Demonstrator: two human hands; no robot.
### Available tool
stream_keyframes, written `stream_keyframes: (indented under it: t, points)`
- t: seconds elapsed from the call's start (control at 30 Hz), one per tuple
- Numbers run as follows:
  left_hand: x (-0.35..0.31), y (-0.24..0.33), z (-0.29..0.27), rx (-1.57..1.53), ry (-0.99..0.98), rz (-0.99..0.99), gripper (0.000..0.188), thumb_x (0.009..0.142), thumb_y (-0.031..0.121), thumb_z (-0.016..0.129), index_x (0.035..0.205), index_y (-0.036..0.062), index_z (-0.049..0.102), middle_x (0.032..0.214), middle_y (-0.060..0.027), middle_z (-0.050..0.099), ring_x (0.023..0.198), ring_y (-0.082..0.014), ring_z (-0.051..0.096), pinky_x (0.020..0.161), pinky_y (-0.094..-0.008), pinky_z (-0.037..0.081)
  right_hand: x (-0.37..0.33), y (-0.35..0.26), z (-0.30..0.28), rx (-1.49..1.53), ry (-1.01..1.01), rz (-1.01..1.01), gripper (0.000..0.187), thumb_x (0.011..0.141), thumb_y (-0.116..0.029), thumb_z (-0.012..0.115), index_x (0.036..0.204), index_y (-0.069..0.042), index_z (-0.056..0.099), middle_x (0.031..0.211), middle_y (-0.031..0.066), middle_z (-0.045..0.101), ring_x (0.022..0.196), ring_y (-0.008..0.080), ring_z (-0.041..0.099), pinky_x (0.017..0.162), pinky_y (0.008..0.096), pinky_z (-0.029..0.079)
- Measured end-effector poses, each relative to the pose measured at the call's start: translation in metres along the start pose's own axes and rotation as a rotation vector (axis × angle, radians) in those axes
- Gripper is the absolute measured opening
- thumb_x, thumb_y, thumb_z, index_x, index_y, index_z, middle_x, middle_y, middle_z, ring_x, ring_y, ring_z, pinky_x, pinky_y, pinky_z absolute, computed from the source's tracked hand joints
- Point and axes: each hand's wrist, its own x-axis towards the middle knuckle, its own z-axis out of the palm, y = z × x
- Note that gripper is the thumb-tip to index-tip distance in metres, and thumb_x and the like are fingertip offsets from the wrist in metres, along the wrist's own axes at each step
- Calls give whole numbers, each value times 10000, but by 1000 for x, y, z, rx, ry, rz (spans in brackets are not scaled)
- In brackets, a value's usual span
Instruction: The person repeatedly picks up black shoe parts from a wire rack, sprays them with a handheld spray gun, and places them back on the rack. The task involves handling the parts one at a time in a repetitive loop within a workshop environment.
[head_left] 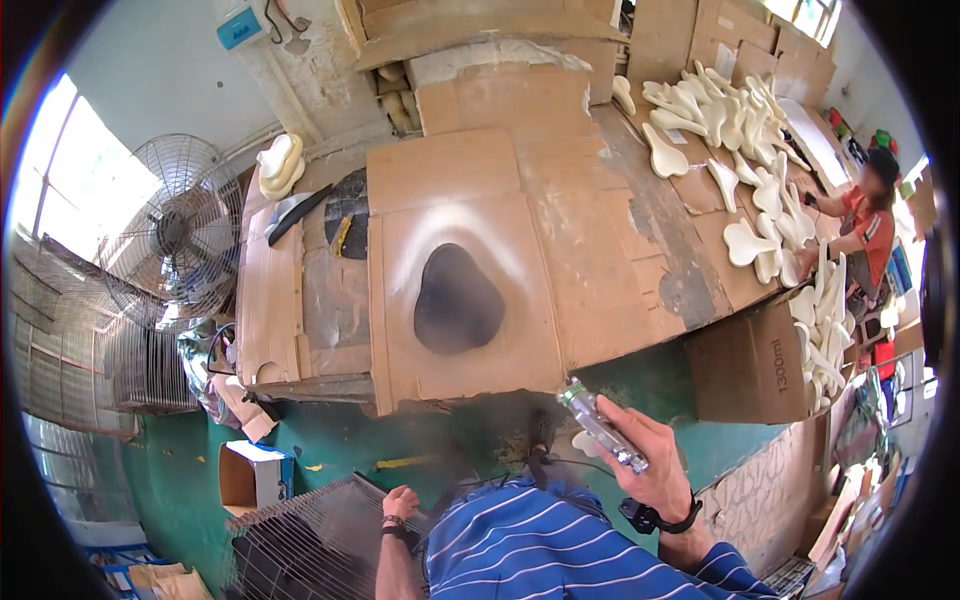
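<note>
My right hand [650,455] is closed around a slim, silvery and greenish device [603,430], held beyond the table's front edge. Its exact kind I cannot make out. My left hand [402,502] hangs low beside my striped shirt, next to a wire grille [310,530]. Its fingers look loosely extended with nothing visible in them. On the cardboard-covered table [590,290] before me is a dark, rounded triangular patch [457,300] with a pale whitish halo around its upper part. Neither hand touches it.
Many cream saddle-shaped pieces [735,115] lie piled at the right, with more in a cardboard box [745,365]. A person in orange [875,225] works beside them. A large fan [172,232] stands left. A dark saddle-like piece [295,215] and stacked pale pieces [281,165] lie at the table's left.
</note>
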Motion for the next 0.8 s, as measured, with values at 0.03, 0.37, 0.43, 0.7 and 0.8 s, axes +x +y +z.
stream_keyframes:
  t: [0.03, 0.37, 0.43, 0.7, 0.8]
  points:
    - [9, -17, -10, -53, -55, 0, 416, 941, 225, 638, 1294, 15, 568, 1004, -119, 701, 765, -230, 683, 586, -345, 545, 1, -1, -1, 8, 23, -10, 630, 710, 67, 699, 1322, -29, 581, 944, 192, 665, 782, 369, 652, 690, 374, 520]
    - [-3, -29, -13, -20, -128, -210, 250, 939, 150, 621, 1143, 13, 573, 760, -73, 582, 651, -265, 602, 611, -388, 513, -38, -5, -24, 63, -78, 208, 525, 764, 2, 751, 1272, 3, 616, 956, 191, 686, 790, 331, 675, 707, 344, 525]
    - [1, -30, -14, 58, -107, -158, 183, 945, 128, 600, 1097, 29, 577, 748, -70, 569, 643, -267, 593, 591, -393, 505, -42, -2, -19, 97, -115, 132, 560, 758, -5, 765, 1295, -22, 608, 964, 190, 684, 795, 342, 672, 707, 360, 529]
    - [5, 12, 16, -1, 15, -19, 291, 942, 135, 641, 1199, 14, 582, 813, -77, 627, 651, -214, 632, 488, -323, 474, -12, -6, -6, 58, -79, 69, 591, 757, 35, 736, 1326, -37, 588, 950, 180, 677, 776, 338, 658, 694, 359, 521]
    - [24, 4, -1, -153, -214, -37, 374, 944, 159, 648, 1272, 6, 554, 877, -103, 663, 699, -224, 659, 534, -332, 520, -9, 1, -9, 75, 57, 62, 587, 752, 45, 734, 1317, -31, 593, 951, 178, 681, 764, 333, 666, 680, 353, 522]
